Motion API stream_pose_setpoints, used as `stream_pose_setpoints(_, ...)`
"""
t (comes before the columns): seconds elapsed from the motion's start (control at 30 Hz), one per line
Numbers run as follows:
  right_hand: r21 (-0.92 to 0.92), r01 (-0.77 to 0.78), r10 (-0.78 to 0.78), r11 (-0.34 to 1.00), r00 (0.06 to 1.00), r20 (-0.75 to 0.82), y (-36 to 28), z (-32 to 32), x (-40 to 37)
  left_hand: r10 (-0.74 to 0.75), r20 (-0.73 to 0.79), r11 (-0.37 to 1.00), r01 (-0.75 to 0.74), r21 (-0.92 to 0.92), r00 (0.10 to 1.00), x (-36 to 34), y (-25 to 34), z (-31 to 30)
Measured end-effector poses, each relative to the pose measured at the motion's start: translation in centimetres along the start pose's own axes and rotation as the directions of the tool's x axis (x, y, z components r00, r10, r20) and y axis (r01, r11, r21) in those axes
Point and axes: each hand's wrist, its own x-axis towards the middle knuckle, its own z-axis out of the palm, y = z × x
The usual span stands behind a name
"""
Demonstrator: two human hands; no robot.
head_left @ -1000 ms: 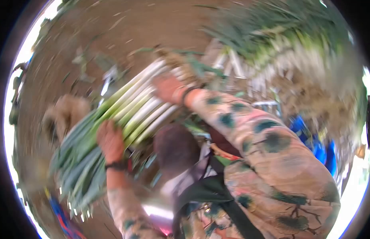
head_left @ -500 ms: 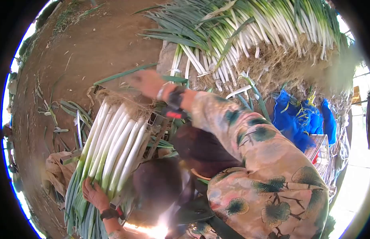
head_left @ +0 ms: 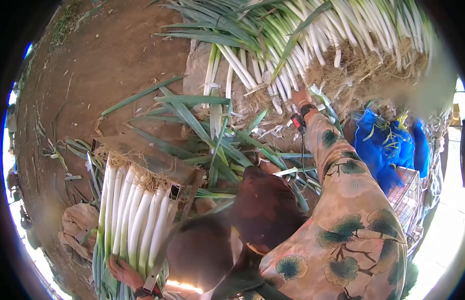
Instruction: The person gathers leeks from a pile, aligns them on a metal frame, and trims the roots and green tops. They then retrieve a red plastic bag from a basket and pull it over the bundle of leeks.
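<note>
A bundle of leeks (head_left: 137,215) lies in a metal frame (head_left: 187,200) at the lower left, roots toward the far end and green leaves toward me. My left hand (head_left: 123,274) is curled over the stalks where white turns green, holding them. My right hand (head_left: 301,97) is stretched out to the near edge of a large leek pile (head_left: 272,65), at the white lower ends of the stalks. Its fingers are mostly hidden there, so their grip cannot be made out. A dark watch-like band with a red part (head_left: 298,121) sits at the right wrist.
Loose green leaves (head_left: 192,120) and trimmings litter the ground between frame and pile. Blue netting (head_left: 387,145) and a wire-sided crate (head_left: 405,195) stand at the right. A crumpled brown cloth (head_left: 78,227) lies left of the frame. My dark-covered knees (head_left: 267,207) are close in front.
My right hand has swung right, from beside the roots of the framed bundle to the leek pile. My left hand stays on the bundle, and the view has shifted slightly.
</note>
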Motion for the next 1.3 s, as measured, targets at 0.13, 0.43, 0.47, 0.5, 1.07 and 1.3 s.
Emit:
stream_pose_setpoints(0.13,0.201,-0.111,0.099,0.973,0.993,0.071,-1.5,0.6,1.3,0.036,-0.009,0.999,-0.036,0.035,0.999,0.0,-0.2,0.1)
stream_pose_setpoints(0.43,0.323,0.071,-0.205,0.944,0.891,0.405,0.0,4.6,-18.2,0.032,-0.015,0.999,-0.031,0.026,0.999,-0.2,-0.1,0.0)
stream_pose_setpoints(0.47,0.367,0.045,-0.212,0.929,0.878,0.428,1.7,5.8,-20.6,0.035,-0.017,0.999,-0.035,0.025,0.999,-0.1,-0.4,0.1)
stream_pose_setpoints(0.5,0.412,0.017,-0.219,0.911,0.866,0.45,3.0,6.7,-22.0,0.046,-0.025,0.999,-0.046,0.023,0.999,-0.1,-0.5,0.2)
stream_pose_setpoints(1.07,0.845,-0.419,-0.395,0.331,0.752,0.528,-5.4,-11.0,-20.5,0.113,-0.175,0.971,-0.147,-0.19,0.978,0.1,-0.7,0.2)
stream_pose_setpoints(1.3,0.816,0.012,-0.592,0.579,0.693,0.41,-12.0,-20.3,-32.4,0.086,-0.157,0.93,-0.136,-0.341,0.984,0.7,-1.2,-0.6)
